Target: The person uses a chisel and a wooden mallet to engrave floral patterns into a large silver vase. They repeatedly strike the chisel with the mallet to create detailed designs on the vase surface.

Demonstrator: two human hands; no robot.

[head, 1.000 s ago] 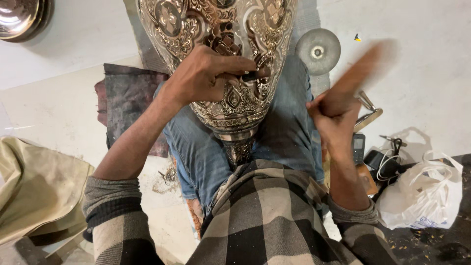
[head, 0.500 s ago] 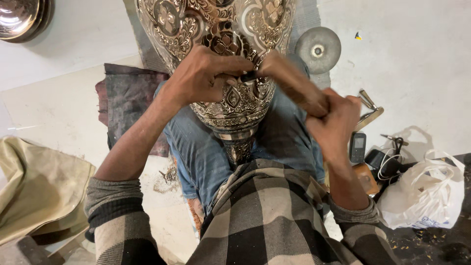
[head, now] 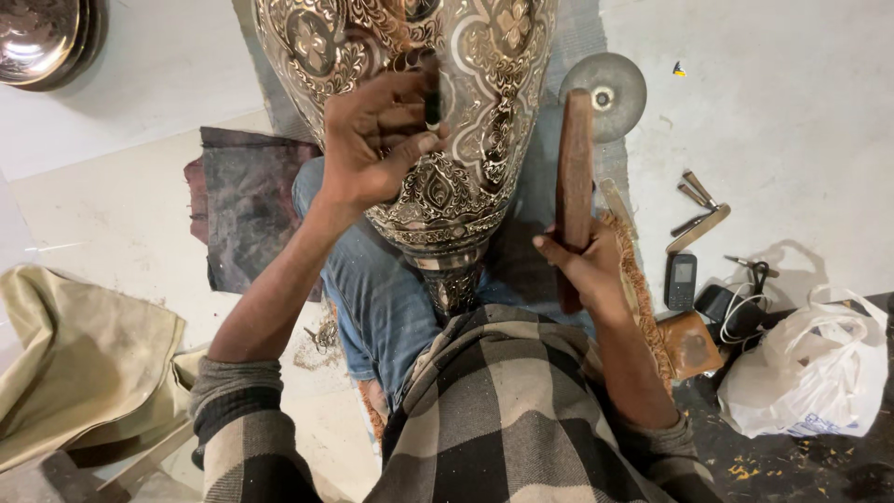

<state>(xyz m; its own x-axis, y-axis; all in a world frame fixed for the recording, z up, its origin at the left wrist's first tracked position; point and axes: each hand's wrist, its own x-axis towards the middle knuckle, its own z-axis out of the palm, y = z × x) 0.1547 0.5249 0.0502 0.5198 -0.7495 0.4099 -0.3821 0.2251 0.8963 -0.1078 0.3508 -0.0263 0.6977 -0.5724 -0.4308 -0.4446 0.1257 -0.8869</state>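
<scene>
Vase: we see the engraved metal vase (head: pixel 438 140) at top centre of the frame, lying across our lap.
Left hand: our left hand (head: pixel 372 140) presses a dark chisel (head: pixel 432 98) against the vase, fingers clenched round it.
Right hand: our right hand (head: pixel 582 265), right of centre, grips a wooden mallet (head: pixel 573 177) held upright beside the vase.
Floor: phone (head: pixel 680 280) and white bag (head: pixel 810 368) at right.
</scene>
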